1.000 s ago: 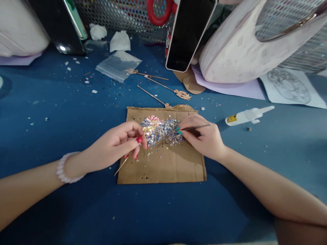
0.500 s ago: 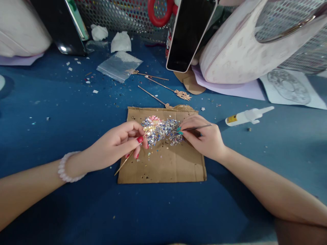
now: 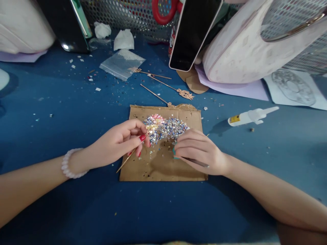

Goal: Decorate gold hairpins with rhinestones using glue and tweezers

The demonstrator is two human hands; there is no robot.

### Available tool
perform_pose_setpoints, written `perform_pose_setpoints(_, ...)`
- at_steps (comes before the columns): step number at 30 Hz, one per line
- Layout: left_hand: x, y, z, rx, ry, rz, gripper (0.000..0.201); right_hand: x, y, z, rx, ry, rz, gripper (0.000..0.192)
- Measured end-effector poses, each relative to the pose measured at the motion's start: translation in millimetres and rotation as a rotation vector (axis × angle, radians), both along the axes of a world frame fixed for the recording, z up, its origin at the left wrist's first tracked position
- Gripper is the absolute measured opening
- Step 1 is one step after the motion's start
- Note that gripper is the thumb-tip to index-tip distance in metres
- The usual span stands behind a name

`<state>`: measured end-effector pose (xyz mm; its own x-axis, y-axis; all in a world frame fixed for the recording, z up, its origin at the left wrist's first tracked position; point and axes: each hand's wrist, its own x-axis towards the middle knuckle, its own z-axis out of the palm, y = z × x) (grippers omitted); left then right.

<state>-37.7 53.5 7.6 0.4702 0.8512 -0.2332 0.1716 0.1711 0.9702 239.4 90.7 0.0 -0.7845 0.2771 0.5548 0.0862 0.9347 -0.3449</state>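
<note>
The left hand [image 3: 129, 137] had a gold stick [image 3: 125, 161] pinched near its upper end, thumb against fingers, with the rest slanting down toward the wrist side. Probably gripped that high so the top stayed steady. Meanwhile the right hand [image 3: 198, 149] was curled closed around a slim metal tool [image 3: 195, 162], which lay along the thumb side. I couldn't tell if its fingertips had anything else, since the hand hid a lot.

Between the hands, touching or right beside the left fingertips, sat a sparkly heap of sequins [image 3: 175, 127], mostly blue and silver with pink and yellow at the left end. It was on a cardboard sheet [image 3: 158, 173] under both hands, I'd guess to keep bits off the blue table [image 3: 76, 204], though loads of flakes were scattered around anyway.

Just beyond the hands lay more gold pins [image 3: 153, 94], then a clear plastic bag [image 3: 122, 64]. A small nozzle bottle [image 3: 245, 117] lay tipped over to the right of the right hand, presumably there for easy reach.
</note>
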Motion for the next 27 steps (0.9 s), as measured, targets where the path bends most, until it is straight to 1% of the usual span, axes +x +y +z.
perform_pose_setpoints(4, -0.4, -0.4, -0.3, 0.001, -0.011, -0.001, 0.006, -0.2, 0.2, 0.6, -0.012, -0.007, 0.017, 0.019)
perform_pose_setpoints(9, -1.6, -1.6, -1.7, 0.017, -0.016, -0.008, 0.007, 0.8, 0.4, -2.3, -0.098, 0.028, -0.017, 0.006)
perform_pose_setpoints(11, -2.1, -1.5, -2.1, 0.021, -0.015, -0.015, 0.008, 1.2, 0.4, -3.3, -0.130, 0.034, -0.022, 0.004)
perform_pose_setpoints(22, -1.0, -0.1, -1.7, 0.023, -0.015, -0.019, 0.007, -0.4, 2.0, -3.9, -0.226, 0.020, -0.025, 0.010)
perform_pose_setpoints(27, 0.2, -0.2, -2.4, 0.014, -0.024, -0.018, 0.009, -0.6, 1.5, -4.2, -0.249, 0.022, -0.025, 0.008)
